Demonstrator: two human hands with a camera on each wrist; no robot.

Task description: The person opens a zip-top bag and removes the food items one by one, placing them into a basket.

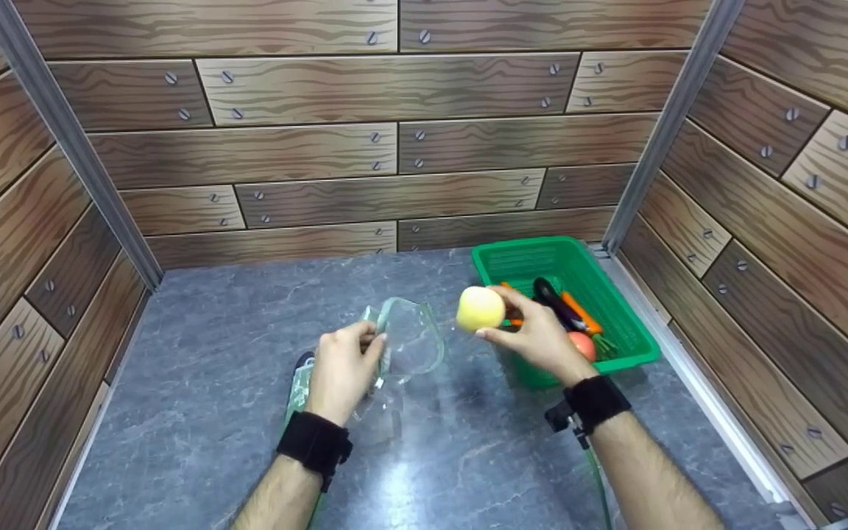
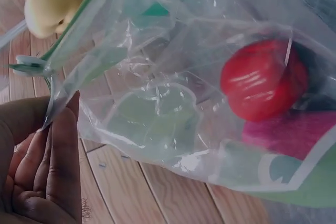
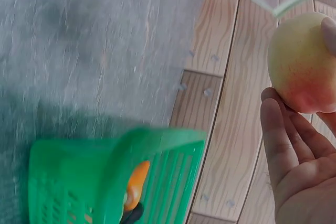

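Note:
My left hand [image 1: 341, 372] pinches the edge of a clear plastic zip bag [image 1: 418, 340] with green trim, its mouth spread toward the right. Through the film, the left wrist view shows a shiny red round fruit or vegetable [image 2: 262, 81], with something pink [image 2: 291, 135] and a dark shape beside it. In my right hand [image 1: 538, 337] is a yellow apple [image 1: 480, 308] with a reddish blush, gripped between thumb and fingers. It is in the air just right of the bag's mouth, apart from it.
A green plastic basket [image 1: 629, 324] stands at the right. An eggplant [image 1: 558, 303], carrots [image 1: 580, 313] and a red round item [image 1: 582, 344] lie in it, partly behind my right hand. Wood-patterned walls [image 1: 321, 147] enclose the grey tabletop [image 1: 196, 383].

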